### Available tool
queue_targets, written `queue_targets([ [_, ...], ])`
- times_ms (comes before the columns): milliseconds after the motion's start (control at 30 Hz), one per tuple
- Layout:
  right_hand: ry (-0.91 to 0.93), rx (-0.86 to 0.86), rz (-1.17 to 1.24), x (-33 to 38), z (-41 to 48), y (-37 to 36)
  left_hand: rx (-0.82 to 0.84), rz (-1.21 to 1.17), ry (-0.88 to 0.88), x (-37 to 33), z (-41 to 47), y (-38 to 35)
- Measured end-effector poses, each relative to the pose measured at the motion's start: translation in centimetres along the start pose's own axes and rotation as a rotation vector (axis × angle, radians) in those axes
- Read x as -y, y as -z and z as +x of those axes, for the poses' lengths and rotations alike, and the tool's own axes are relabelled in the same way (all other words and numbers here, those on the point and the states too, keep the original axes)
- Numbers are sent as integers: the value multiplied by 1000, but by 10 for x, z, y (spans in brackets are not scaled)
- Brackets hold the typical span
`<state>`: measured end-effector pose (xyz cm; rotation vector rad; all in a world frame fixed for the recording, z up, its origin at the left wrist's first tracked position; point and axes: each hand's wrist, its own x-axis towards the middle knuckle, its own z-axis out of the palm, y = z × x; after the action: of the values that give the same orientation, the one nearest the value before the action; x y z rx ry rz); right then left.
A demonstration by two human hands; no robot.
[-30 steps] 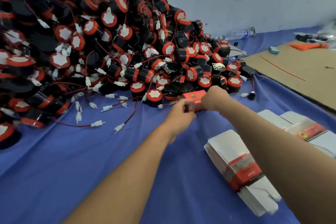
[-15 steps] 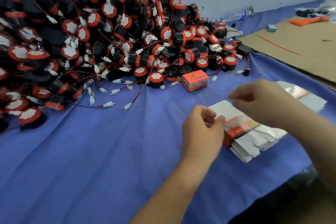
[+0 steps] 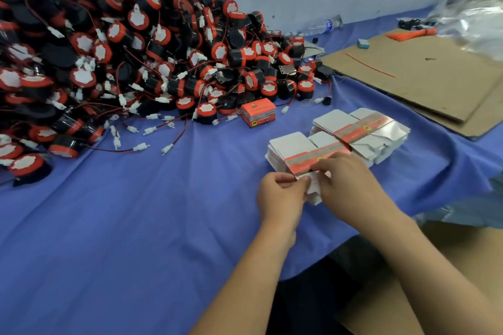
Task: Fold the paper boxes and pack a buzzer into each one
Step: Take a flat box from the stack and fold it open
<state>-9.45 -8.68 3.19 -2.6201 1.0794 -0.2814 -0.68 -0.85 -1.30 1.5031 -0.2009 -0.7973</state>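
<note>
A big heap of black and red buzzers (image 3: 141, 57) with red wires and white plugs fills the left and back of the blue-covered table. One folded red box (image 3: 258, 112) stands at the heap's front edge. Two stacks of flat white and red box blanks lie side by side, the near stack (image 3: 294, 147) and the far stack (image 3: 362, 128). At the front end of the near stack, my left hand (image 3: 280, 198) and my right hand (image 3: 351, 185) both pinch a flat box blank (image 3: 311, 185). Most of that blank is hidden by my fingers.
A flat brown cardboard sheet (image 3: 424, 76) lies at the back right, with an orange bundle (image 3: 413, 34) and a small blue item (image 3: 363, 43) on it. A plastic bottle (image 3: 321, 26) lies by the wall. Crumpled clear plastic (image 3: 479, 22) sits far right. The table edge runs near my arms.
Both hands let go of the folded red box by the heap and drew back to the near stack of flat blanks, where they now pinch one blank at its front end.
</note>
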Motion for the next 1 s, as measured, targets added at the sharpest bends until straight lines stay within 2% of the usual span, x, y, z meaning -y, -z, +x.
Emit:
queue_targets([
  [133,-80,-233,169,-7,-10,1,39,-164,-3,-2,-7,8],
  [200,-111,-265,195,-12,-12,2,49,-198,-30,-3,-10,12],
  [333,-130,-187,235,-15,-20,10,67,-244,-114,-8,-20,30],
  [467,-26,-150,299,2,-23,12,32,-192,-252,-15,-31,61],
  [567,60,-121,328,27,-23,4,-56,-89,-398,-16,-42,93],
  [667,162,-55,361,60,-24,-7,-172,29,-471,-14,-55,133],
  [800,334,23,445,109,-34,-26,-323,177,-499,-13,-75,193],
  [1000,464,83,636,178,-58,-49,-464,340,-518,-10,-107,262],
])
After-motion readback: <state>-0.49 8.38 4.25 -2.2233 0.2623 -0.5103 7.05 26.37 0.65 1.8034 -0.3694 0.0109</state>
